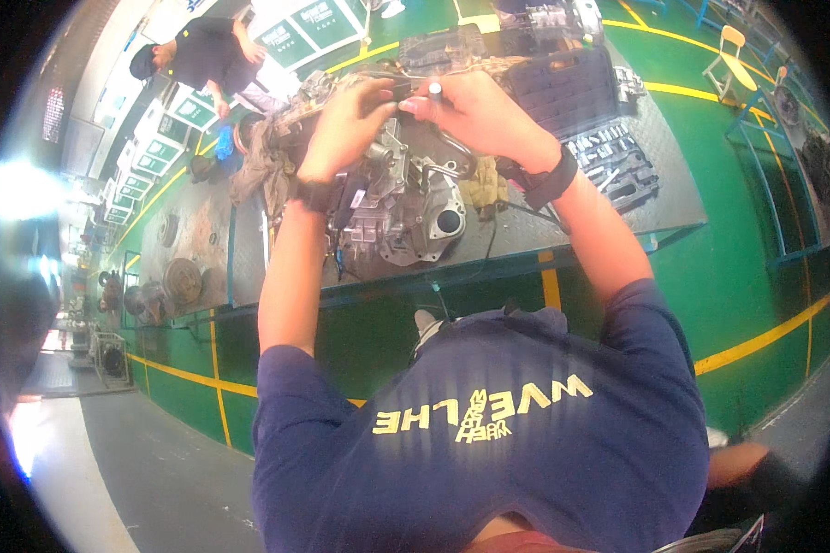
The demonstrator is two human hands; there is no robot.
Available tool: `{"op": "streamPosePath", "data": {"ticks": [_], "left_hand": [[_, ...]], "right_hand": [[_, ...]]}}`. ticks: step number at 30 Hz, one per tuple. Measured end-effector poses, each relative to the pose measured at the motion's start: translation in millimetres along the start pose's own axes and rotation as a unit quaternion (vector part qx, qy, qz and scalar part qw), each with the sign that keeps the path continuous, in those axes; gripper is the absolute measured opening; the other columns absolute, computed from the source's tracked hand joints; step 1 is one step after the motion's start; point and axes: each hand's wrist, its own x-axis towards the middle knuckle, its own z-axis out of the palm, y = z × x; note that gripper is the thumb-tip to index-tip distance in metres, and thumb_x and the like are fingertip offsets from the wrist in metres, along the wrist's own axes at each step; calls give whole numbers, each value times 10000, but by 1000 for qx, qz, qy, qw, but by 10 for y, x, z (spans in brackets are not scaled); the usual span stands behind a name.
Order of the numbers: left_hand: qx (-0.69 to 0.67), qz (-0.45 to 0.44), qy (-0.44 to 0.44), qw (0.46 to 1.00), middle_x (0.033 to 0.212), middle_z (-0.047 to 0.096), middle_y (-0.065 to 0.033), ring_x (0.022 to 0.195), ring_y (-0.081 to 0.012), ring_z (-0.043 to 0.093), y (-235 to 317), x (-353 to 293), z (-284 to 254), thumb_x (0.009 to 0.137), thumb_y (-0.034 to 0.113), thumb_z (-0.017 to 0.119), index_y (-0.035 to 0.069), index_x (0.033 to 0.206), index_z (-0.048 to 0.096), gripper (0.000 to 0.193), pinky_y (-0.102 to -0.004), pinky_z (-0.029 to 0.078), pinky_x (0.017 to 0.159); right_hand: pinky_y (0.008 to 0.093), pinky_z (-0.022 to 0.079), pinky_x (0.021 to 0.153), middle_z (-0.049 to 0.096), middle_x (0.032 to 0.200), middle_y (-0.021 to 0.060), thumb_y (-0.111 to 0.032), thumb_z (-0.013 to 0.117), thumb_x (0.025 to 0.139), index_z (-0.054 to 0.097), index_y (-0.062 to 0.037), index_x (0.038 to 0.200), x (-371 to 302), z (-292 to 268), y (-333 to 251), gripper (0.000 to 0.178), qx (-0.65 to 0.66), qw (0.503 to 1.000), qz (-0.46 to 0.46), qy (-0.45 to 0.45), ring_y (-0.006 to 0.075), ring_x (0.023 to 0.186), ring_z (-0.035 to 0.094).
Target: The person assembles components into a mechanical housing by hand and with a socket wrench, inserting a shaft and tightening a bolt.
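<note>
At upper centre, our right hand (475,111) seems to pinch a small pale cylinder (435,90) between thumb and fingers; our left hand's (346,124) fingers curl toward its thumb just beside, though we cannot tell what they grip. Below, at centre, a metal casting (406,217) rests on the workbench (669,203). Should our pinch slip, the cylinder could drop among its crevices.

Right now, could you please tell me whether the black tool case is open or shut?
The black tool case is open: its silver tools lie uncovered.
</note>
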Motion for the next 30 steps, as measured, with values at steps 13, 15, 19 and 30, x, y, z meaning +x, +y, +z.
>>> {"op": "streamPosePath", "data": {"ticks": [13, 15, 19, 30], "left_hand": [[-433, -136, 47, 890, 1255, 691, -120, 1127, -171, 648, 416, -944, 973, 969, -1, 679, 42, 1517, 466, 589, -341, 531, 949], [-308, -100, 106, 940, 1191, 731, -129, 1101, -204, 677, 250, -863, 838, 968, 71, 688, 28, 1339, 659, 375, -386, 528, 957], [-21, 39, 104, 994, 1186, 736, -162, 1118, -359, 688, 130, -450, 549, 943, 33, 627, 64, 1201, 749, 287, -419, 527, 975], [-92, 151, -104, 979, 1070, 744, -168, 1005, -289, 697, -209, -34, 1121, 1001, 211, 652, 11, 1202, 686, 285, -406, 545, 880]], "right_hand": [[478, 504, 630, 607, 691, 234, -333, 712, 982, 641, 15, 783, 147, 106, 63, 406, -12, 996, -69, 48, 440, 704, 638], [466, 488, 602, 595, 682, 233, -356, 727, 972, 638, 16, 769, 109, 76, 157, 432, -12, 997, -28, 66, 436, 666, 618], [463, 485, 583, 602, 684, 231, -364, 731, 969, 651, 8, 776, 12, 89, 236, 427, -42, 994, 54, 91, 433, 645, 612], [493, 509, 658, 636, 755, 254, -324, 703, 986, 635, 24, 782, 129, 223, 134, 408, 36, 993, -55, 97, 468, 751, 645]]}}
